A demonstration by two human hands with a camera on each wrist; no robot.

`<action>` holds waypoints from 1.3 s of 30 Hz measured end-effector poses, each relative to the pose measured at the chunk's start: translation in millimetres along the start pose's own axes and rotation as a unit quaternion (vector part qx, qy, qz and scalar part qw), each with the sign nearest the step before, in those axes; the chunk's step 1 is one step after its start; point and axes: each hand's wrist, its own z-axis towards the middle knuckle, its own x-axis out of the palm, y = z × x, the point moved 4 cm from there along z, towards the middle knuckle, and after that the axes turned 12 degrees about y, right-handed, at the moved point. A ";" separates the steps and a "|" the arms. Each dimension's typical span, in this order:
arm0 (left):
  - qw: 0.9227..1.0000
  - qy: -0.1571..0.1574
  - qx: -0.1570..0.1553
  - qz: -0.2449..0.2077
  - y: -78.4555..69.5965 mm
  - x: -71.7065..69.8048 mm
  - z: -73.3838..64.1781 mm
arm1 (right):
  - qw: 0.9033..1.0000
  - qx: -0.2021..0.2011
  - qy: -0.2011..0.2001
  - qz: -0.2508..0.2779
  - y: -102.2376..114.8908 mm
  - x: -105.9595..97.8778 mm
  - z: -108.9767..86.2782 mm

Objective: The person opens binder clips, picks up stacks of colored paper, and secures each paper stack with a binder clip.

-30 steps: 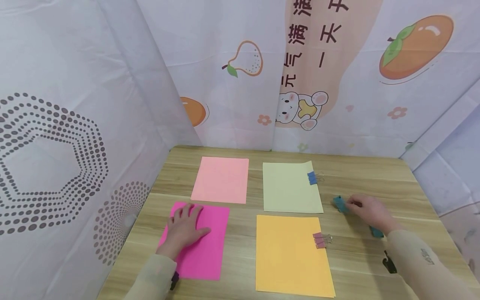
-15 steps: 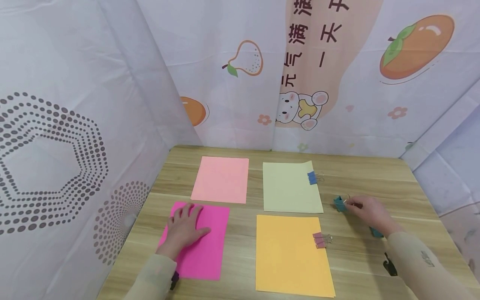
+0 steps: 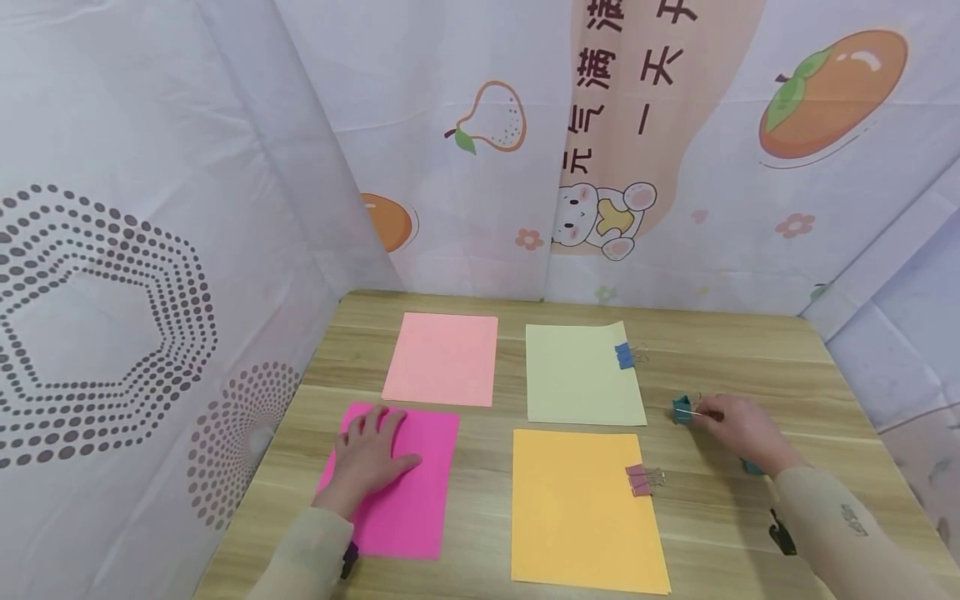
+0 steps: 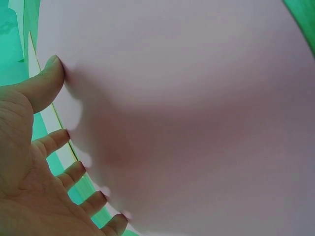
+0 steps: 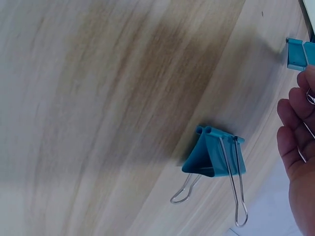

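The left grip [image 3: 369, 457] lies spread wide on the magenta paper [image 3: 412, 517], lower left of the head frame, presumably to steady it; the right grip [image 3: 741, 427] pinches a teal clip [image 3: 682, 409] by its wire, right of centre, probably because the wires give leverage; the right wrist view shows whole, on the bench [image 5: 98, 108], a second clip [image 5: 219, 155] with splayed wires, which the head view half hides.
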 end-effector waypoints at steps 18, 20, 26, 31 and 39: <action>1.000 0.005 -0.003 -0.002 -0.5 0.0 -0.7 | 0.997 -0.038 -0.028 -0.060 4.8 8.6 -2.6; 1.000 0.004 -0.003 -0.002 -0.5 0.0 -0.9 | 0.996 -0.043 -0.034 -0.073 5.6 9.8 -2.7; 1.000 0.002 -0.002 0.000 0.0 0.5 0.3 | 0.994 -0.052 -0.052 -0.086 5.6 13.4 -3.0; 1.000 0.002 -0.001 0.000 -0.4 0.6 0.5 | 0.992 -0.060 -0.063 -0.087 5.4 14.2 -3.3; 1.000 0.003 -0.002 -0.001 0.3 1.3 0.9 | 0.993 -0.064 -0.062 -0.081 7.7 14.3 -5.1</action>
